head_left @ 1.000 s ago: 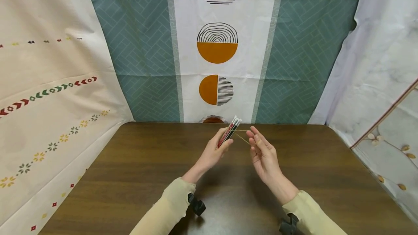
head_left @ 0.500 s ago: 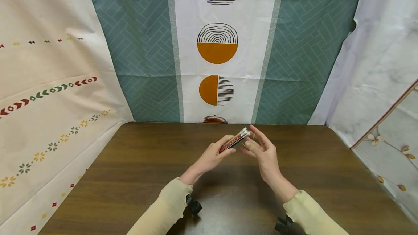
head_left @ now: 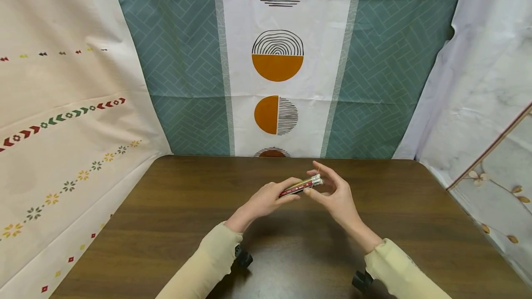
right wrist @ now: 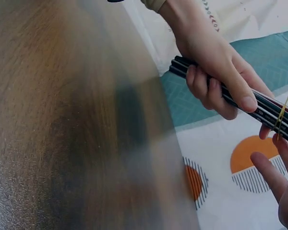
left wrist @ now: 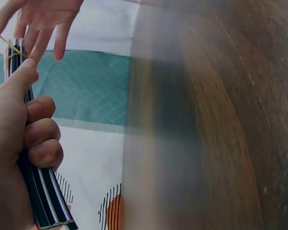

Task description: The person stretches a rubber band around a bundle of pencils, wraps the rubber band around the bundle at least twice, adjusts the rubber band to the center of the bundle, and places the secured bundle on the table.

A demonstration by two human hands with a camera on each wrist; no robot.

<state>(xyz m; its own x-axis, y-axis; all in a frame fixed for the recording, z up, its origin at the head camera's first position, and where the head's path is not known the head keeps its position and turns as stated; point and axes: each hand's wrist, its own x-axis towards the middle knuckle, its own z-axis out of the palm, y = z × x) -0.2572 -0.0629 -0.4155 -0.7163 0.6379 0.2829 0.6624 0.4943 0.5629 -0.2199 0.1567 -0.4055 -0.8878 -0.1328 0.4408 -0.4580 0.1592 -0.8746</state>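
My left hand (head_left: 266,197) grips a bundle of red and black pencils (head_left: 300,187) over the middle of the brown table (head_left: 166,225), white tips pointing right. A thin yellow rubber band (head_left: 317,173) goes round the bundle near those tips. My right hand (head_left: 337,197) is at the tip end and holds the band stretched on its fingers. In the left wrist view my left hand (left wrist: 19,139) wraps the pencils (left wrist: 38,191), with the band (left wrist: 12,48) near the top and my right hand (left wrist: 38,17) beyond. The right wrist view shows the band (right wrist: 282,115) across the pencils (right wrist: 264,105).
Patterned cloth walls close in the table: teal and white with orange circles (head_left: 277,66) at the back, cream (head_left: 62,119) on the left, pale marble print (head_left: 486,82) on the right. Black wrist camera mounts (head_left: 243,258) sit under both sleeves.
The left hand has tilted the pencils from steeply upright to nearly level, tips to the right. The right hand has closed in on the tips, and the stretched band now sits round the bundle.
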